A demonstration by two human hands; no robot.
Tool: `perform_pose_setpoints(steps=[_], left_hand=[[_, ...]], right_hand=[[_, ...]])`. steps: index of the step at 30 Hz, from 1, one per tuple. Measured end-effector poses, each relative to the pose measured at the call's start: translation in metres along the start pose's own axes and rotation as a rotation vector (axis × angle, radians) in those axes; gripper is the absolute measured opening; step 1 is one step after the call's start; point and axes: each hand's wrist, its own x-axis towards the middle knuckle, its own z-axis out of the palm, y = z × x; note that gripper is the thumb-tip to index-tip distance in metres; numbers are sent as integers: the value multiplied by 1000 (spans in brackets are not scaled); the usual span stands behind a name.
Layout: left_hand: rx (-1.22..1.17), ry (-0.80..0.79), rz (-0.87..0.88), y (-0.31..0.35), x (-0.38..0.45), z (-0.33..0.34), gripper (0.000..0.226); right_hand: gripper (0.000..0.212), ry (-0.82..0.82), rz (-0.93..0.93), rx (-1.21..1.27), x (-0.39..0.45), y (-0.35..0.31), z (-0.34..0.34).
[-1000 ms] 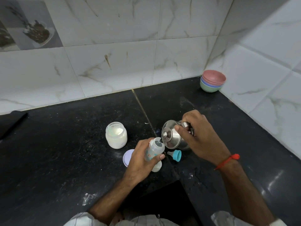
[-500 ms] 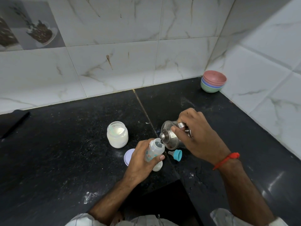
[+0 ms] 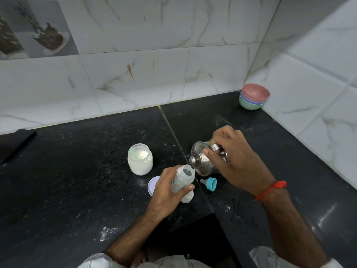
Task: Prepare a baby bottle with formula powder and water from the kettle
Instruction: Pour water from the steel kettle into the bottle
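Right hand [image 3: 234, 163] grips the steel kettle [image 3: 201, 161] by its handle, fingers curled round it, index finger laid across the lid. Kettle is tipped left, spout at the bottle mouth. Right forearm comes in from lower right, red thread band [image 3: 270, 190] on the wrist.

Left hand [image 3: 168, 190] wraps the baby bottle [image 3: 183, 180], thumb across the front, fingers behind. Bottle is tilted, open mouth up and toward the kettle, white base low toward the person. Whether the base touches the counter: can't tell.

Surface: black speckled stone countertop [image 3: 77, 180], seam running front to back, white powder specks scattered. Walls: white marble-look tiles [image 3: 135, 74], corner at right.

Stack of coloured bowls [image 3: 254, 96] sits in the far right corner, well apart. Open formula jar [image 3: 140, 159], white powder inside, stands just left of the bottle. Its pale lid [image 3: 152, 184] lies flat, partly under the left hand. Teal bottle nipple cap [image 3: 209, 183] lies on its side below the kettle.
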Motion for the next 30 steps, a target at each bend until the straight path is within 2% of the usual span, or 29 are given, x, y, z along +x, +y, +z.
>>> perform_pose_setpoints(steps=[30], left_hand=[[-11, -25, -21, 3, 9, -1, 57]], right_hand=[[14, -10, -58, -80, 14, -3, -5]])
